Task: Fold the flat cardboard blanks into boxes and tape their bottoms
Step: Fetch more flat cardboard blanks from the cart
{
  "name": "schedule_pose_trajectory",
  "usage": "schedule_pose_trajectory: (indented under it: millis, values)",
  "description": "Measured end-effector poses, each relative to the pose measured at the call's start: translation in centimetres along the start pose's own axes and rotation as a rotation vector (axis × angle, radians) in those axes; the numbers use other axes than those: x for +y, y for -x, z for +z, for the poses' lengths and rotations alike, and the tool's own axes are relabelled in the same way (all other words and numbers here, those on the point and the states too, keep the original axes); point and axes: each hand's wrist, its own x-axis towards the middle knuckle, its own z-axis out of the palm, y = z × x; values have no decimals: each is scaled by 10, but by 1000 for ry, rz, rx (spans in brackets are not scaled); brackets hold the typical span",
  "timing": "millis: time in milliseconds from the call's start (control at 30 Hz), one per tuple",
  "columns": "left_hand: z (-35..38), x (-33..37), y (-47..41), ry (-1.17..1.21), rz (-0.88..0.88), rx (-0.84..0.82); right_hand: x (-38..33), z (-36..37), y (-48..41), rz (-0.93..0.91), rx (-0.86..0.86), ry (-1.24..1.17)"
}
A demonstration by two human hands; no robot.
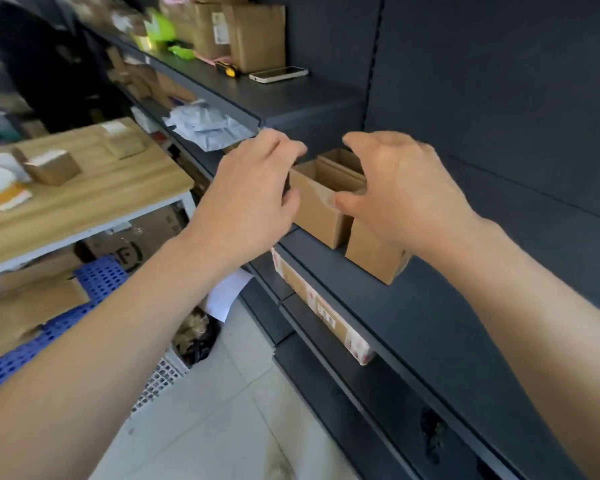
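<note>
cardboard boxes [321,213], already folded and standing open-topped, sat in a tight row on the dark shelf [430,327], probably lined up there as finished work; the left hand [253,192] hung beside the row with fingers half curled, gripping nothing that showed; the right hand [399,192] was spread wide over the nearest box [374,261], its thumb at the rim, seemingly to nudge it square against its neighbour; whether either hand touched cardboard could not be told
</note>
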Motion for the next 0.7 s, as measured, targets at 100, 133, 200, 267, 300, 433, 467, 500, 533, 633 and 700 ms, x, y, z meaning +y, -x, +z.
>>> schedule_pose_trajectory:
  millis: [100, 133, 200, 267, 300, 433, 467, 500, 533, 633, 700]
  values:
    - [-39, -7, 25, -153, -45, 59, -33, -18, 0, -117, 50, -15]
    - [-51, -10, 34, -195, -65, 73, -45, -21, 0, -155, 64, -21]
    - [-72, -18, 50, -262, -109, 96, -70, -26, -2, -222, 86, -46]
    - [-92, -30, 67, -328, -146, 112, -94, -28, -5, -292, 106, -56]
    - [-102, -37, 76, -365, -165, 118, -107, -28, -7, -326, 115, -54]
    - [-140, -66, 117, -470, -260, 169, -168, -26, -15, -448, 158, -85]
    - [-149, -74, 129, -487, -283, 183, -186, -25, -17, -480, 163, -97]
    - [-158, -83, 141, -505, -305, 192, -203, -22, -19, -511, 168, -109]
    - [-167, -92, 153, -522, -329, 197, -222, -20, -20, -537, 170, -124]
    - [-192, -130, 189, -551, -421, 217, -283, -5, -28, -604, 154, -171]
    - [-203, -158, 211, -549, -468, 228, -322, 8, -35, -634, 139, -183]
